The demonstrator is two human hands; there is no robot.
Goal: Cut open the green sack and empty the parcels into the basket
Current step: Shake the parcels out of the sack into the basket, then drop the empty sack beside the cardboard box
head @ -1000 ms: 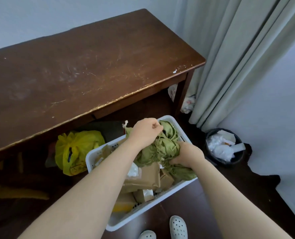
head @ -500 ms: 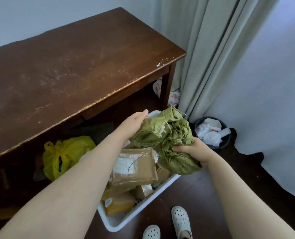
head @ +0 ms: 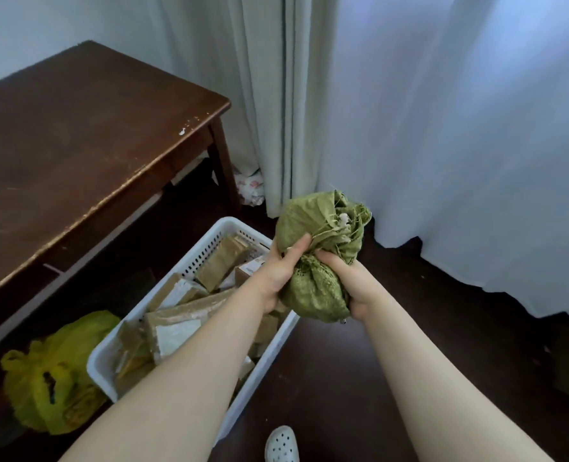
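The green sack (head: pixel 319 241) is crumpled into a ball and held in the air between both hands, above the floor just right of the basket. My left hand (head: pixel 281 268) presses its left side and my right hand (head: pixel 349 281) grips its lower right. The white plastic basket (head: pixel 209 243) stands on the dark floor under my left forearm. Several brown parcels (head: pixel 189 315) fill it, some with white labels.
A dark wooden table (head: pixel 76 161) stands at the left, its edge over the basket's far side. A yellow plastic bag (head: pixel 50 375) lies under the table. Pale curtains (head: pixel 409 128) hang behind. A white shoe (head: pixel 281 445) shows at the bottom edge.
Both hands have lifted the crumpled sack out of the basket and carried it right, squeezing it into a tighter ball. The view has turned right, and the bin has gone out of sight.
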